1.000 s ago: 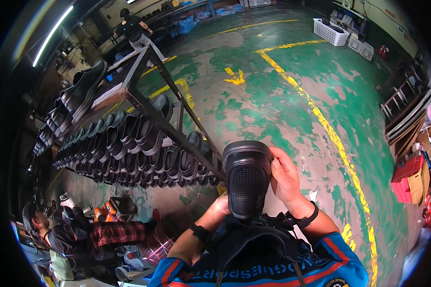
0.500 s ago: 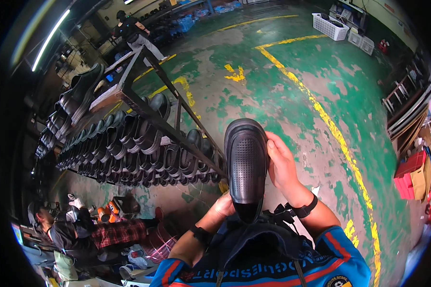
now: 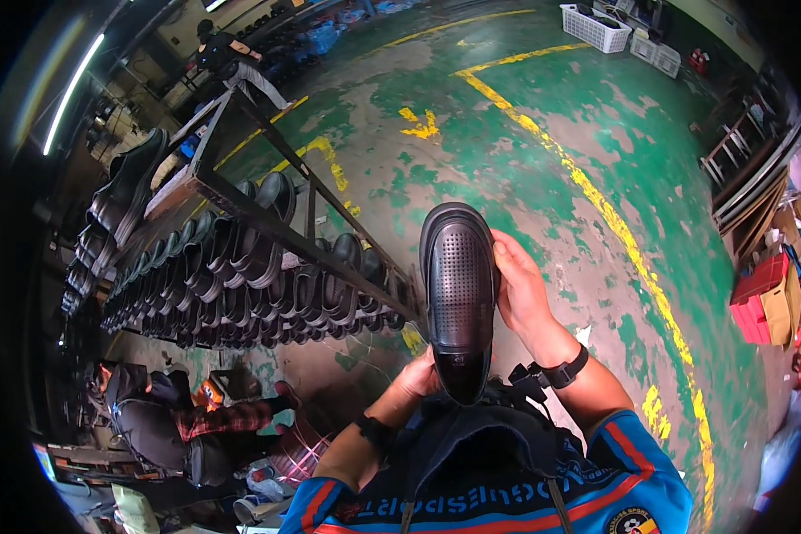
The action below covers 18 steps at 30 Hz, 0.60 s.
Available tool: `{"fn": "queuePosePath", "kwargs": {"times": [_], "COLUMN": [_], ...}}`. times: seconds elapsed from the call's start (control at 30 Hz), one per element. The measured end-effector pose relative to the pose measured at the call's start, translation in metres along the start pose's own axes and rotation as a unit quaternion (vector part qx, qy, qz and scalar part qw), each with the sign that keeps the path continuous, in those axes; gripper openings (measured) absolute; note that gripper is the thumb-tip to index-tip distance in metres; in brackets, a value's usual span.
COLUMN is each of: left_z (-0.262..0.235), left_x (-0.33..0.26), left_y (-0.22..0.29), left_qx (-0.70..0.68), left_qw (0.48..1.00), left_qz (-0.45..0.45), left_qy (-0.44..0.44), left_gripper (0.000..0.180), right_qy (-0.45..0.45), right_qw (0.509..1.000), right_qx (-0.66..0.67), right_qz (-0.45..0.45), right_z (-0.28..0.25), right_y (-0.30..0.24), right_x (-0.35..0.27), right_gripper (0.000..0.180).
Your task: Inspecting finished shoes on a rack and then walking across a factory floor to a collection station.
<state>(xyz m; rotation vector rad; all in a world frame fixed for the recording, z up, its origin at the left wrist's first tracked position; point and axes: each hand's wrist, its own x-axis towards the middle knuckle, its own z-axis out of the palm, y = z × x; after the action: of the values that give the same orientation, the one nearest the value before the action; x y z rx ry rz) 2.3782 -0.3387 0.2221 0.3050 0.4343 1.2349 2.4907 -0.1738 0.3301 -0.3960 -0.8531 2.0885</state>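
A black slip-on shoe (image 3: 459, 276) with a perforated upper is held up before my chest, its toe pointing away and its dark opening toward me. My right hand (image 3: 521, 289) grips its right side, thumb along the edge, the other fingers partly hidden. At the heel end on the left, my left hand (image 3: 417, 373) holds the shoe, with most of its fingers out of sight behind it. Left of the shoe stands a dark metal rack (image 3: 276, 228) filled with rows of similar black shoes (image 3: 206, 271).
A seated co-worker (image 3: 151, 418) is at the lower left; another person (image 3: 231, 62) stands beyond the rack. Yellow lines (image 3: 587, 189) cross the worn green floor (image 3: 543, 214). A white basket (image 3: 594, 29) lies far off. Red and tan bags (image 3: 761, 303) are at the right.
The shoe has tipped slightly, showing more of its opening, and both hands still hold it. The seated co-worker has leaned and turned. The surroundings have shifted a little left in view.
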Motion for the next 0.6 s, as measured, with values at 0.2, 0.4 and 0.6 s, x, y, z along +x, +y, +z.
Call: {"fn": "queuePosePath", "kwargs": {"times": [0.2, 0.4, 0.6], "left_z": [-0.017, 0.041, 0.089], "left_x": [-0.009, -0.014, -0.01], "left_y": [-0.011, 0.016, 0.031], "left_qx": [0.016, 0.278, 0.484], "left_qw": [1.0, 0.961, 0.874], "left_qz": [0.016, -0.002, 0.019], "left_qy": [0.007, 0.008, -0.018], "left_gripper": [0.076, 0.075, 0.083], "right_qy": [0.013, 0.008, 0.027], "right_qw": [0.999, 0.995, 0.96], "right_qx": [0.027, 0.086, 0.218], "right_qz": [0.014, 0.042, 0.176], "right_z": [-0.005, -0.038, -0.05], "right_y": [-0.001, -0.008, -0.005], "right_x": [-0.001, 0.003, 0.004], "right_gripper": [0.032, 0.031, 0.042]}}
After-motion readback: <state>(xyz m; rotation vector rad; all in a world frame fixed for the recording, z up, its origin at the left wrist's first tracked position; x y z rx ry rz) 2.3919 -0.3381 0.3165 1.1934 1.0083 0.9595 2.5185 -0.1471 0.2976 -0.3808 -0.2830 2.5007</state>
